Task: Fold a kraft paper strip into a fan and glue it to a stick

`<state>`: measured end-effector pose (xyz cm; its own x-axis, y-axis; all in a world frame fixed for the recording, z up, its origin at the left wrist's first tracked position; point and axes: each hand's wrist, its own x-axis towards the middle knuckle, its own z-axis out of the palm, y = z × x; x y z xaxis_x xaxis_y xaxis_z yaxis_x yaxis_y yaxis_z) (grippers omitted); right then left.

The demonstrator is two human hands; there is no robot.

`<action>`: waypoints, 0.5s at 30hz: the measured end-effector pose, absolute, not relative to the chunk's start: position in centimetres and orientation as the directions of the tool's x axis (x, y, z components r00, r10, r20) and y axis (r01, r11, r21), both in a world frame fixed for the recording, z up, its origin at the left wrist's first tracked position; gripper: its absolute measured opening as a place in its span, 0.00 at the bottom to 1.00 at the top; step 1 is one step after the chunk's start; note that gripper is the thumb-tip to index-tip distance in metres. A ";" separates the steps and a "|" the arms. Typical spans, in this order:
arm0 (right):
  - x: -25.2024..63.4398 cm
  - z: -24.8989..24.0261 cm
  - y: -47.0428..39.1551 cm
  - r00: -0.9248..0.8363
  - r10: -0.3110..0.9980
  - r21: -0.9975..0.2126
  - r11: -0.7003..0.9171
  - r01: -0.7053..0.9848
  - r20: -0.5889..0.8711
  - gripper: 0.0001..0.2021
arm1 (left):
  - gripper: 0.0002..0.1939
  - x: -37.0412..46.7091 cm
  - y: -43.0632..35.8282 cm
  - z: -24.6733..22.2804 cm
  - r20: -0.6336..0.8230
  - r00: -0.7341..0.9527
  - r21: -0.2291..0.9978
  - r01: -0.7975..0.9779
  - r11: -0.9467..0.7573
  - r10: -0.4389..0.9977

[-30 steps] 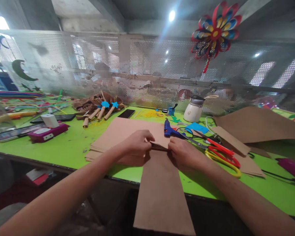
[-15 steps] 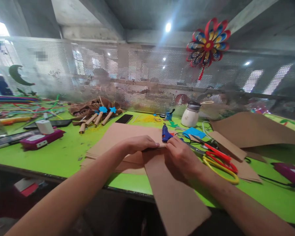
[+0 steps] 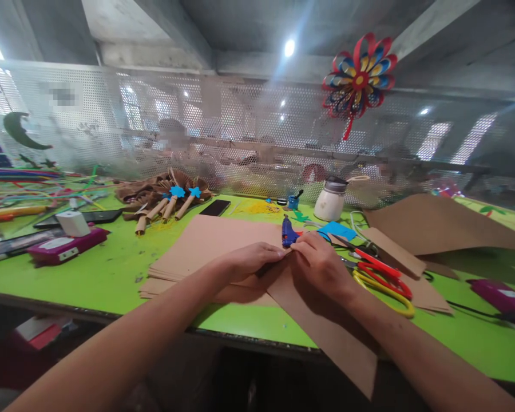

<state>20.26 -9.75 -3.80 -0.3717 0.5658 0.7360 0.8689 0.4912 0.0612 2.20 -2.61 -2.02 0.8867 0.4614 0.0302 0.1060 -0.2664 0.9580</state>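
Note:
A long strip of brown kraft paper (image 3: 330, 326) runs from between my hands down past the table's front edge. My left hand (image 3: 257, 258) pinches its upper end from the left, the thumb near the fold. My right hand (image 3: 320, 257) grips the same end from the right, fingers closed at the edge. Under and behind my left hand lies a stack of brown paper sheets (image 3: 214, 240). A blue glue gun (image 3: 288, 233) stands just beyond my fingertips. Scissors with red handles (image 3: 381, 272) and scissors with yellow handles (image 3: 386, 294) lie right of my right hand.
At the back are a white jar with a grey lid (image 3: 329, 199), a black phone (image 3: 215, 208) and pleated brown paper pieces with blue flowers (image 3: 184, 192). A purple power strip (image 3: 68, 245) sits left. Curved brown paper (image 3: 438, 223) spreads right. The green table's front edge (image 3: 154, 320) is close.
My left hand has slid right, closer to my right hand. The strip's lower end has swung to the right and up. My view has shifted slightly.

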 end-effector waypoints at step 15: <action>21.4 -3.5 -8.6 0.134 0.907 -0.813 0.283 0.508 0.399 0.10 | 0.13 2.8 -3.0 -2.0 -0.112 0.861 0.980 0.013 0.199 0.496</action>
<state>21.36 -8.65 -3.51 0.1342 0.9069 0.3993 0.5083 0.2829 -0.8134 2.85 -2.96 -1.99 0.8611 0.4960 -0.1118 0.0128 0.1987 0.9800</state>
